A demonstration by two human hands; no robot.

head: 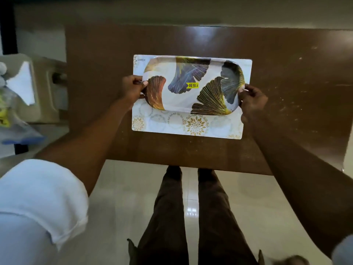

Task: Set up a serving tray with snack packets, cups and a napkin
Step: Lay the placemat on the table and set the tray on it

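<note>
I see the tray (183, 100) held at both short ends above a rectangular placemat (210, 129) that lies flat on the brown desk (95, 73). The tray is oblong with rounded corners, white, printed with large fan-shaped leaves in copper, dark blue, gold and grey. A yellow price sticker (193, 85) sits near its middle, its print upside down from my viewpoint.

Left hand (131, 90): fingers clamped on the tray's left rim, thumb on top of the rim, remaining fingers curled under the edge. Right hand (252, 100): fingers clamped on the right rim in the same manner — thumb above, fingers wrapped beneath. Both forearms extend straight out from the lower corners of the view; a rolled white sleeve (44, 197) covers the left upper arm.

The tray covers the upper and middle portion of the placemat. The near strip of the placemat, patterned with gold flower medallions, shows below the tray's near edge, and a narrow margin shows along the far edge and at the right. I cannot tell whether the tray's underside touches the placemat or sits slightly clear of it. The tray surface carries no items.

At the left edge of the view, off the desk, there is a pale surface holding a white napkin (23, 83) and some clear plastic packaging (13, 121) — details there are blurred. Below the desk's near edge I see dark trousers (170, 217) over a glossy tiled floor (118, 197).
</note>
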